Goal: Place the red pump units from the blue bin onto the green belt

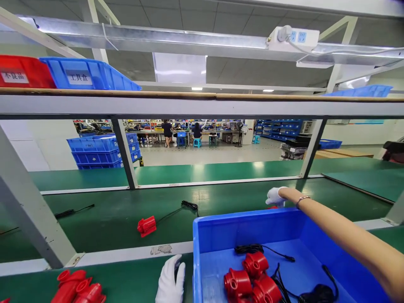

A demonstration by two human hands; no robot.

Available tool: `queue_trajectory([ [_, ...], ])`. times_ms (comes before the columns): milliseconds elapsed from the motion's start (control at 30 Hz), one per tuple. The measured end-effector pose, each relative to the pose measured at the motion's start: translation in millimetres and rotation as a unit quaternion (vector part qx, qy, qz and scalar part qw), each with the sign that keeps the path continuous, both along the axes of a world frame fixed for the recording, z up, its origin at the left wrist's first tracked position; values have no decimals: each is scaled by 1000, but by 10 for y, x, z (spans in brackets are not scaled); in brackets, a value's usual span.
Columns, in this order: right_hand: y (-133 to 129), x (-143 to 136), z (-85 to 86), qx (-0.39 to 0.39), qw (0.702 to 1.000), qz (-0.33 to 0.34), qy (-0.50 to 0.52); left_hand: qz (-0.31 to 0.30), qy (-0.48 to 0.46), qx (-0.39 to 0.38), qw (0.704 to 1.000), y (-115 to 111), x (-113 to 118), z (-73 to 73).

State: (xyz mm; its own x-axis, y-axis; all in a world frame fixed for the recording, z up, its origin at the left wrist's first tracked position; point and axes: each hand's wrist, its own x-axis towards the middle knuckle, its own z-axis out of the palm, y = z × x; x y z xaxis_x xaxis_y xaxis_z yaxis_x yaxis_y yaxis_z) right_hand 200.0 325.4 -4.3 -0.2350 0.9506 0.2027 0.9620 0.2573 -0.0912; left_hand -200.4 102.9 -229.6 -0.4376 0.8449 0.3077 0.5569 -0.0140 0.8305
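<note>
My right hand [275, 196], in a white glove, reaches past the far rim of a blue plastic bin [246, 215]. Its fingers are curled down on a red plastic part [272, 207], mostly hidden by the rim and the hand. Near the bin's left side is my left hand [171, 280], also gloved, with thumb and fingers apart and nothing in them. Inside the bin lie several red plastic housings [238, 283] and coiled black cables [251, 249]. Another red housing [147, 226] rests on the green conveyor belt [110, 227], a black cable [190, 205] trailing from it.
More red parts [80, 288] sit on the green surface at lower left. A second black cable [67, 213] is on the belt. White frame posts [124, 155] and a shelf [176, 106] with bins cross the view. Stacked blue crates [97, 155] and people appear beyond.
</note>
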Motion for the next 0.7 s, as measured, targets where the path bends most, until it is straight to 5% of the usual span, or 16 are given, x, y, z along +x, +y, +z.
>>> queue_trajectory([
  [100, -204, -194, 157, -33, 996, 60, -52, 5, -14, -5, 1000, -47, 23, 97],
  [200, -751, -536, 137, -12, 988, 141, -66, -2, -26, 2, 1000, -87, 65, 161],
  [367, -1848, -1207, -445, -59, 959, 259, -101, -2, -58, 23, 998, -155, 96, 287],
  [500, -2200, -1453, -803, -91, 952, 266, -125, 16, -107, 50, 993, -305, 63, 575],
  [600, -2240, -1364, -640, -67, 964, 241, -93, 11, -146, 84, 986, -481, 86, 978],
  [700, -2258, -1170, -182, -21, 979, 199, -25, -56, -190, 122, 973, -620, 294, 1473],
])
